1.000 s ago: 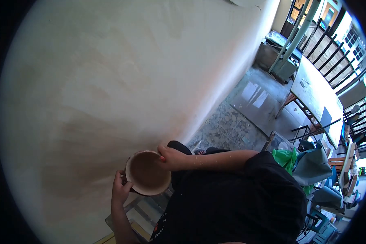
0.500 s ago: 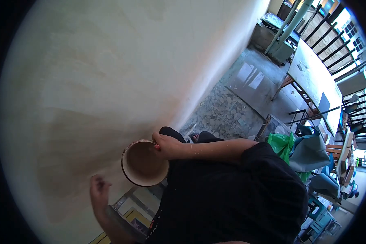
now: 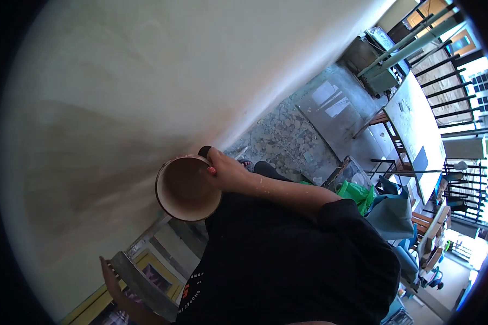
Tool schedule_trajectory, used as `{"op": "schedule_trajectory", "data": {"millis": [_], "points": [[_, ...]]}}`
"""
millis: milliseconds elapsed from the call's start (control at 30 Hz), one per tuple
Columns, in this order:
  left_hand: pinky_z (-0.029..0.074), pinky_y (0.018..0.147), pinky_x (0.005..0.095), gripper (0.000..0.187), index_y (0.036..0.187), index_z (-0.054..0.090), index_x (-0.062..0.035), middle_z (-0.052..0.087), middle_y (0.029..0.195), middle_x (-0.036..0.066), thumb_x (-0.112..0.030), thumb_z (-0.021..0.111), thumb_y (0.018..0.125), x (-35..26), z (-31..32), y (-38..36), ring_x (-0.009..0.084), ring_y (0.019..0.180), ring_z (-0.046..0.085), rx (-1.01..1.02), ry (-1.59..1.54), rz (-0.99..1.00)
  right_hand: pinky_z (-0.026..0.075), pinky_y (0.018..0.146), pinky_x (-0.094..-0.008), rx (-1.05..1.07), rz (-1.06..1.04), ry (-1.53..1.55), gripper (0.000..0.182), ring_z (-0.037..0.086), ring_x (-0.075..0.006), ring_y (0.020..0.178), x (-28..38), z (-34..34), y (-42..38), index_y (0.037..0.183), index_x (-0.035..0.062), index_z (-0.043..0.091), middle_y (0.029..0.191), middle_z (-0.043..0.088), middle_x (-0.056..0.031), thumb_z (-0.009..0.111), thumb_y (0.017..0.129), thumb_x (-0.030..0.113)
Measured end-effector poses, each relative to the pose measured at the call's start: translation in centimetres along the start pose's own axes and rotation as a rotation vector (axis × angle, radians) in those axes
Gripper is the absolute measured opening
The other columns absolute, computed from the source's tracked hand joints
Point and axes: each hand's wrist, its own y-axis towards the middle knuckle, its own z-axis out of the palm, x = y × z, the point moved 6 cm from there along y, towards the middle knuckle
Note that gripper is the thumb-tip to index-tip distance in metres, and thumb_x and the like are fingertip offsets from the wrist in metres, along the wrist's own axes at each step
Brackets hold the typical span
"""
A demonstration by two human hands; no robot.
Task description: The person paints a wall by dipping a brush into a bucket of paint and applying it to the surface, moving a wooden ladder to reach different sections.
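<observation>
My right hand point(image 3: 225, 170) grips the rim of a round, cream-coloured bowl point(image 3: 184, 189) with a dark, stained edge. The thumb hooks over the rim, and the bowl's open side faces me in front of my black shirt. The bowl's inside looks brownish, with contents I cannot make out. At the lower left, my left hand point(image 3: 108, 268) is beside the edge of a grey metal frame point(image 3: 143, 287). Its fingers are partly hidden there, so whether they grip the frame does not show.
A pale wall point(image 3: 146, 70) with darker patches fills the left. Broken debris point(image 3: 282, 132) covers the floor at its foot. To the right stand a long table point(image 3: 417, 124), a green plastic bag point(image 3: 358, 195), a grey-blue sheet-like item point(image 3: 390, 216) and dark railings point(image 3: 450, 86).
My left hand has dropped lower and away from the wall, to the grey frame's edge. The bowl remains in my right hand while the whole view has shifted.
</observation>
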Motion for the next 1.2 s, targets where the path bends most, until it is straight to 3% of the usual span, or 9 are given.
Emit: {"op": "schedule_trajectory", "data": {"millis": [233, 333, 400, 500, 567, 767, 833, 967, 1200], "points": [[0.041, 0.088, 0.0373, 0.064, 0.109, 0.052, 0.0058, 0.056, 0.093, 0.014, -0.053, 0.031, 0.095, -1.2, 3.8, -3.1, 0.0268, 0.087, 0.053, 0.076, -0.278, 0.003, 0.045, 0.073, -0.0464, 0.081, 0.041, -0.087, 0.036, 0.056, -0.0439, 0.087, -0.1, 0.6, -0.6, 0.095, 0.0007, 0.042, 0.09, 0.056, -0.0255, 0.061, 0.083, 0.029], [0.044, 0.086, 0.0368, 0.069, 0.116, 0.052, 0.0043, 0.058, 0.098, 0.015, -0.058, 0.032, 0.094, -0.2, 1.3, -2.0, 0.0264, 0.088, 0.056, -0.05, 0.309, 0.283, 0.044, 0.072, -0.0468, 0.109, 0.008, -0.156, 0.035, 0.056, -0.0442, 0.087, -0.6, 1.5, -0.4, 0.094, 0.0008, 0.042, 0.087, 0.057, -0.0247, 0.061, 0.084, 0.028], [0.047, 0.081, 0.0357, 0.072, 0.115, 0.053, 0.003, 0.058, 0.099, 0.013, -0.062, 0.031, 0.092, -4.9, 1.7, -8.2, 0.0238, 0.084, 0.057, 0.084, 0.078, -0.085, 0.044, 0.071, -0.0468, 0.161, 0.01, -0.176, 0.035, 0.056, -0.0443, 0.086, -0.7, 2.2, -0.4, 0.094, 0.0011, 0.042, 0.085, 0.057, -0.0246, 0.061, 0.084, 0.029], [0.048, 0.074, 0.0347, 0.074, 0.113, 0.053, 0.0026, 0.057, 0.098, 0.012, -0.064, 0.031, 0.09, -4.9, 0.7, -11.7, 0.021, 0.077, 0.058, 0.062, -0.043, -0.218, 0.045, 0.071, -0.0472, 0.231, 0.036, -0.209, 0.034, 0.056, -0.044, 0.085, 0.1, 2.9, -0.2, 0.094, 0.0015, 0.042, 0.086, 0.056, -0.024, 0.061, 0.083, 0.027], [0.045, 0.086, 0.0353, 0.073, 0.122, 0.051, 0.0009, 0.057, 0.11, 0.014, -0.062, 0.029, 0.092, -5.0, 1.0, -13.6, 0.0232, 0.093, 0.057, 0.127, -0.003, -0.308, 0.045, 0.072, -0.0475, 0.267, 0.054, -0.23, 0.032, 0.056, -0.0436, 0.084, 0.2, 3.1, 0.0, 0.096, 0.0016, 0.042, 0.088, 0.056, -0.0234, 0.061, 0.083, 0.023], [0.025, 0.105, 0.0302, 0.073, 0.138, 0.036, -0.0002, 0.041, 0.138, 0.013, -0.058, 0.027, 0.095, -2.9, 5.2, -15.0, 0.022, 0.126, 0.039, 0.047, -0.294, -0.102, 0.044, 0.071, -0.0481, 0.323, -0.002, -0.244, 0.034, 0.056, -0.0442, 0.084, -0.9, 4.2, 0.5, 0.095, 0.0012, 0.04, 0.088, 0.055, -0.0239, 0.061, 0.083, 0.025], [0.025, 0.105, 0.0309, 0.073, 0.138, 0.037, -0.0005, 0.042, 0.138, 0.013, -0.058, 0.028, 0.094, -2.2, 5.3, -15.2, 0.0225, 0.126, 0.039, 0.075, -0.357, -0.152, 0.045, 0.07, -0.0467, 0.307, -0.075, -0.262, 0.037, 0.057, -0.0437, 0.082, -0.2, 4.2, 0.4, 0.092, 0.0022, 0.042, 0.083, 0.058, -0.0225, 0.06, 0.086, 0.033], [0.026, 0.105, 0.0336, 0.073, 0.137, 0.039, -0.002, 0.043, 0.137, 0.012, -0.059, 0.033, 0.093, -1.1, 5.5, -14.4, 0.0246, 0.125, 0.04, 0.14, -0.624, -0.33, 0.044, 0.07, -0.0489, 0.322, -0.044, -0.294, 0.033, 0.055, -0.0453, 0.086, 0.0, 4.2, 0.8, 0.096, 0.0019, 0.042, 0.088, 0.055, -0.0241, 0.061, 0.083, 0.026], [0.032, 0.102, 0.0341, 0.083, 0.133, 0.043, 0.0008, 0.05, 0.131, 0.013, -0.068, 0.034, 0.087, -3.5, 6.1, -16.8, 0.0244, 0.118, 0.047, 0.179, -0.672, -0.293, 0.046, 0.068, -0.0449, 0.502, 0.029, -0.334, 0.036, 0.059, -0.0431, 0.081, 2.2, 4.9, 3.7, 0.093, 0.001, 0.045, 0.083, 0.06, -0.0246, 0.063, 0.084, 0.031]]}}
